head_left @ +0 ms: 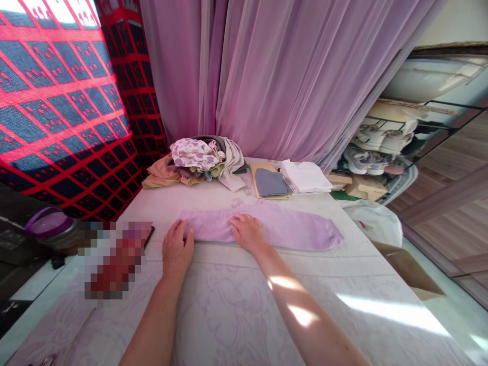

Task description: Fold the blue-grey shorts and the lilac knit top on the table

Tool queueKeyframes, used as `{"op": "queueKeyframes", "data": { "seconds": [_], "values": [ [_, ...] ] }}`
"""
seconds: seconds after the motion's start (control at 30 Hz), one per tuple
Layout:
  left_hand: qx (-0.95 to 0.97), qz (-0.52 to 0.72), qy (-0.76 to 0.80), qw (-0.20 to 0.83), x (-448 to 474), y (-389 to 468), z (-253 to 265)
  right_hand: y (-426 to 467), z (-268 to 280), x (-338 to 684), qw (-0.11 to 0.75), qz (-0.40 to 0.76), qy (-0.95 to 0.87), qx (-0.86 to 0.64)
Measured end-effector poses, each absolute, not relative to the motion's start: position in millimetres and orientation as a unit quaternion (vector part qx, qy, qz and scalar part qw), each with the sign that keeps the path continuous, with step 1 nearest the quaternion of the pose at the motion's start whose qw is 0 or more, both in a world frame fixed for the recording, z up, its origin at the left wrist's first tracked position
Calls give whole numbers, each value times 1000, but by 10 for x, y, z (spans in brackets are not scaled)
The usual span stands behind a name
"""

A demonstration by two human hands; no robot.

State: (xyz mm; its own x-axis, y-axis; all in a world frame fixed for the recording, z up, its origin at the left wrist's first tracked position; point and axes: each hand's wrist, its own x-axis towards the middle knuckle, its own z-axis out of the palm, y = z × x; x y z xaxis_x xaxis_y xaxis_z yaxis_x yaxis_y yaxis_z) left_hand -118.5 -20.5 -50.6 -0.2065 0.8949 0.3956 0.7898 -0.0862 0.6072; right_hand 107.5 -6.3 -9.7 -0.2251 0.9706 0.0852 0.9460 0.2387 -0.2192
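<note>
A lilac ribbed garment [297, 223], folded into a long strip, lies flat across the table; its exact kind I cannot make out. My left hand [177, 246] rests at the strip's left end, fingertips on the edge and the thumb apart from the fingers. Farther right, my right hand [247, 231] lies palm down on the cloth, its fingers stretched to the left. Neither hand grips the fabric. The strip's right end tapers to a gathered edge.
Behind are a heap of crumpled clothes [198, 157], a folded grey cloth [270, 183] on a yellow one, and folded white cloths [305, 176]. A blurred red object [118, 259] lies left. Shelves with shoes [381, 140] and a cardboard box [407, 269] stand right.
</note>
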Motion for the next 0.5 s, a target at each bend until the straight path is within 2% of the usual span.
{"op": "queueKeyframes", "data": {
  "seconds": [0.23, 0.5],
  "values": [
    [613, 411, 671, 75, -1183, -207, -492, 151, -63, 1005, 93, 68, -771, -627],
    [588, 380, 708, 91, -1187, -232, -403, 322, -209, 1065, 97, 76, -769, -628]
  ]
}}
